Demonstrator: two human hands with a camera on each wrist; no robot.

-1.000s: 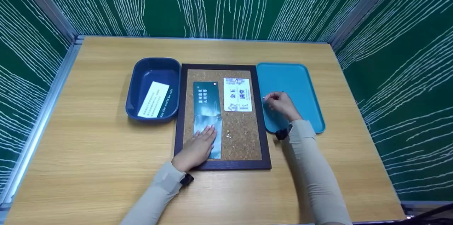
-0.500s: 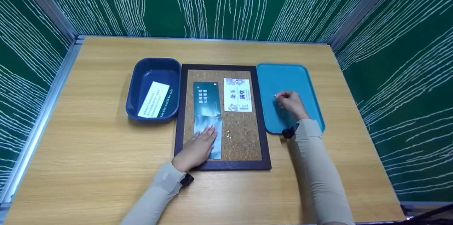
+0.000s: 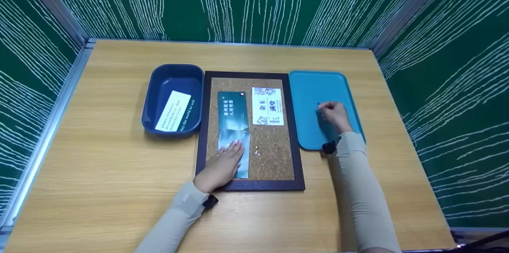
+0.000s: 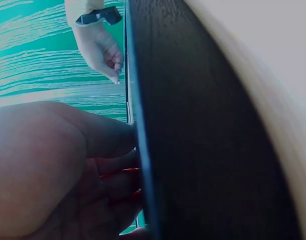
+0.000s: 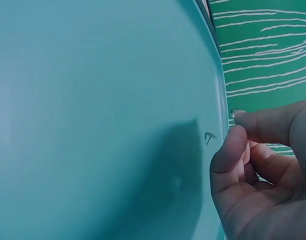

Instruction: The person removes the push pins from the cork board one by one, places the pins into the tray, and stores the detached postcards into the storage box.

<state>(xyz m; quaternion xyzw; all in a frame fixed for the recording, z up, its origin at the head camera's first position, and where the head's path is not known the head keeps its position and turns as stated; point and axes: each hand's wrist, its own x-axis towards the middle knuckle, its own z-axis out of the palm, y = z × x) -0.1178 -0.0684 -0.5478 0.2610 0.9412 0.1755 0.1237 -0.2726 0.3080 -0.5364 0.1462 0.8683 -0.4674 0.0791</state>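
Observation:
In the head view my left hand rests with its fingers spread flat on the lower half of a creased teal paper strip on the framed corkboard. The left wrist view shows its thumb side close to the dark frame. My right hand is over the turquoise tray, thumb and forefinger pinching a small shiny thumbtack. A second tack lies on the tray in the right wrist view. Several tiny tacks are on the lower right of the cork.
A white card with purple lettering is pinned at the board's upper right. Left of the board stands a deep blue bin holding printed cards. The wooden table has green walls behind and beside it.
My right hand has moved right, from the tray's left edge to over its middle, with the thumbtack at its fingertips. The left hand stays on the paper strip.

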